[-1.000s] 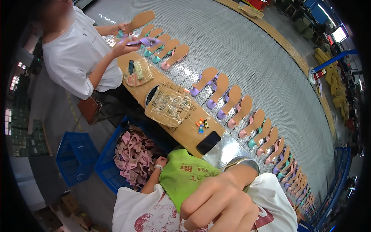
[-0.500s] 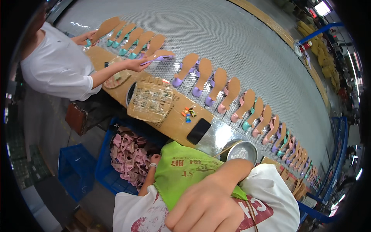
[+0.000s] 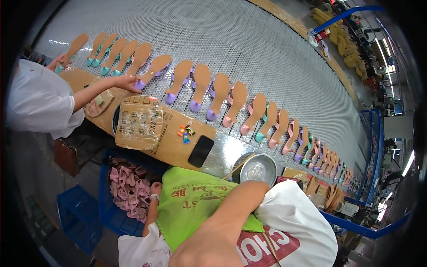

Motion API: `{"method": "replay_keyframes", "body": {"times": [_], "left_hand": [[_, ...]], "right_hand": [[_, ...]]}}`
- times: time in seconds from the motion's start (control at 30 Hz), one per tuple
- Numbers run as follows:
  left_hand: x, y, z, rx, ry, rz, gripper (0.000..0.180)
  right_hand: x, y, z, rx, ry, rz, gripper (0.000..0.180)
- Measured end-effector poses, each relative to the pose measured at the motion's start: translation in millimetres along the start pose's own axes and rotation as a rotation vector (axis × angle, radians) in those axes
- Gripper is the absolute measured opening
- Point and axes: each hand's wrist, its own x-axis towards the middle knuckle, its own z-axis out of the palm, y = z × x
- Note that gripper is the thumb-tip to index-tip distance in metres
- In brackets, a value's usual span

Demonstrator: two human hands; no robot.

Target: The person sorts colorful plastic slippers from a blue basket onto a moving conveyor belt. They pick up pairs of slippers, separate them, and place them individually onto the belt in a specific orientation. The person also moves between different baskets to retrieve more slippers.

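My left hand (image 3: 156,189), a band at its wrist, hangs low beside the blue crate (image 3: 106,212) of pink shoe straps (image 3: 129,187). Its fingers are too small to read. Close to the camera, my right hand (image 3: 207,253) is bent back across my chest over a green apron (image 3: 191,196). The lower edge cuts off its fingers. Along the mesh-topped table runs a row of heeled sandals (image 3: 201,82), tan soles facing me, with purple, pink and teal straps and heels. At the left a co-worker's hand (image 3: 128,83) touches a purple-heeled sandal (image 3: 155,69).
A taped cardboard box (image 3: 138,124), small colourful wrapped pieces (image 3: 185,133), a black phone (image 3: 201,151) and a metal bowl (image 3: 258,172) with a stick across its rim line the near table edge. Another blue crate (image 3: 78,216) stands on the floor. Blue rails (image 3: 369,155) bound the right.
My view has shifted, moving the scene left and slightly down. The co-worker's purple sandal has gone from raised in the hand to standing in the row. My right hand has dropped toward the lower edge.
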Motion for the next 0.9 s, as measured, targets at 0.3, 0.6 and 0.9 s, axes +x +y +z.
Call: {"method": "replay_keyframes", "body": {"times": [0.3,0.6,0.9], "left_hand": [[34,-43,18,-0.057,0.021,-0.025,0.013],[35,-37,13,-0.098,0.007,-0.044,0.011],[43,-51,12,-0.171,0.014,-0.046,0.009]], "right_hand": [[-3,15,-6,0.074,0.014,-0.001,0.017],[-7,27,-8,0.114,0.053,-0.012,0.016],[-5,41,-6,0.141,0.071,-0.007,0.016]]}}
